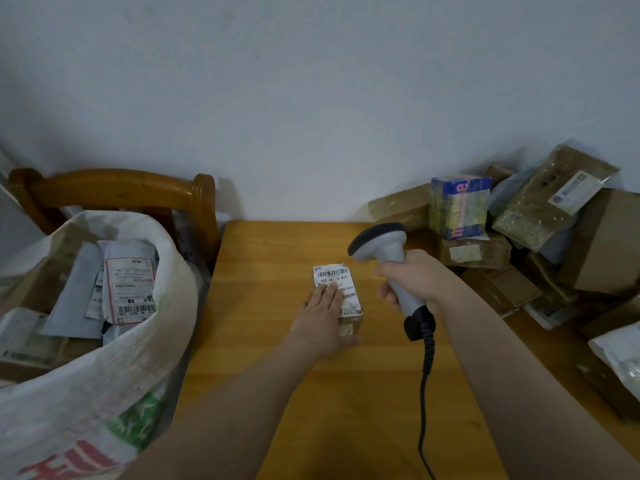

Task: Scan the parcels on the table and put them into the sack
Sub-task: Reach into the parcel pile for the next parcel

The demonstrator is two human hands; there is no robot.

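- The small carton parcel (334,275) lies label-up mid-worktop (263,393); it looks light and rigid, with probably slick tape.
- The left hand (320,317) presses flat on it, fingers straight.
- The right hand (414,282) grips the barcode scanner (381,242).
- Best pinched across its narrow sides.

I see a wooden table (277,393) with a yellow-brown top. Near the middle of it lies a small parcel (346,282), brown and flat on the wood, with its white barcode label facing up. The far right corner carries a heap of parcels (502,258). The brown cardboard boxes (502,289) at the bottom rest on the wood, with more packets stacked over them. A white mailing bag (620,351) lies at the right edge, nearer to me.
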